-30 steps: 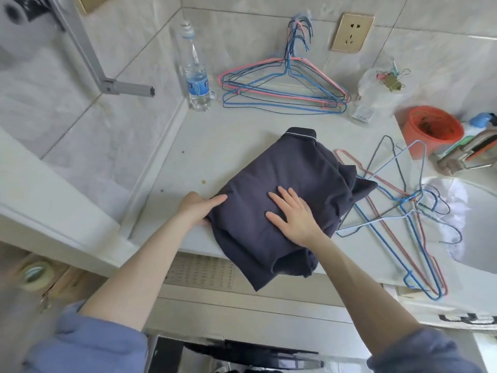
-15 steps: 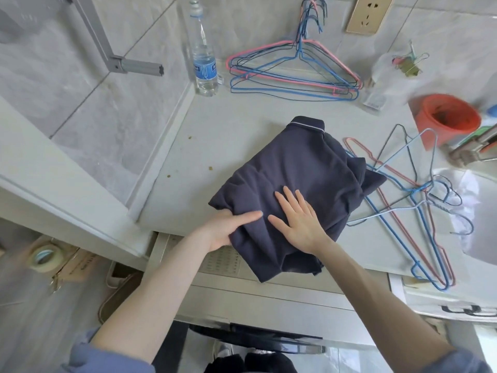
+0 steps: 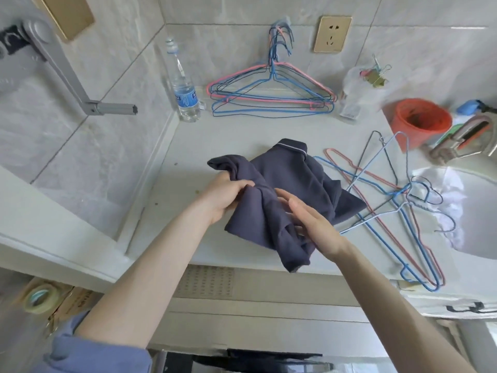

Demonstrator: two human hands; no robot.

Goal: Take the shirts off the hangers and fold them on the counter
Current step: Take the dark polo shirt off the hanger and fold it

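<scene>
Left hand [image 3: 227, 196] clutches navy shirt [image 3: 293, 179] (collar [image 3: 291, 145] farthest), right hand [image 3: 314, 224] flat on it.

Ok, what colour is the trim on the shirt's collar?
A thin white line on the dark navy collar; head view shows it best.

The left hand [image 3: 226, 196] grips a bunched fold of the dark shirt [image 3: 290, 184] on the counter [image 3: 220, 135], and the right hand [image 3: 314, 224] lies straight-fingered against the cloth. Loose wire hangers [image 3: 387, 200] sprawl just right of it. A hanger stack [image 3: 271, 95] leans on the back wall beside a water bottle [image 3: 184, 90].
</scene>
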